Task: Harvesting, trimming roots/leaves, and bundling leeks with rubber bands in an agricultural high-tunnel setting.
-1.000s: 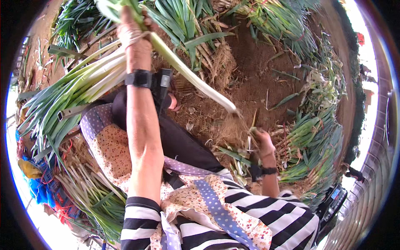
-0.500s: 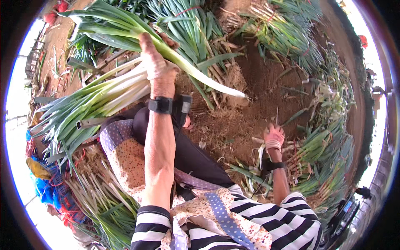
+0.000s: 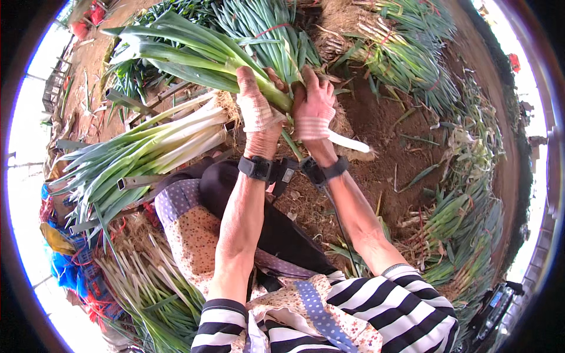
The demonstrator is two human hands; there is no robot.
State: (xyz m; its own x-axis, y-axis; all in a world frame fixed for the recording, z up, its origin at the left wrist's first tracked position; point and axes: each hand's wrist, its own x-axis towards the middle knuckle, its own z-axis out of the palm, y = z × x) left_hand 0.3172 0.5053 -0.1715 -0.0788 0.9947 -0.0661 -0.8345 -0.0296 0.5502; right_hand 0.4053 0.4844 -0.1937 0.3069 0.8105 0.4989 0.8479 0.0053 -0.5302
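Observation:
A leek [image 3: 197,56] with broad green leaves is held slantwise above the ground, its leaves to the far left. My left hand [image 3: 259,112], in a pale half-finger glove, is wrapped round it where the leaves meet the stalk. Close beside it, my right hand [image 3: 315,112], in a pink and white glove, grips the same leek a little lower. The bare white stalk end sticks out past my right wrist, pointing right. Both hands partly hide the middle of the stalk. Left of my left hand, a heap of white-stalked leeks [image 3: 170,129] lies on a metal frame [image 3: 141,181].
Bundles of leeks with red ties [image 3: 276,35] lie ahead, and more bundles [image 3: 406,53] at the far right. Stripped leaves [image 3: 465,141] line the right side over brown soil [image 3: 394,153]. More leeks [image 3: 153,282] lie at lower left beside blue plastic [image 3: 73,267].
My right hand has come up from the soil at right and now grips the leek. My left hand, with the leek, has moved slightly right and down.

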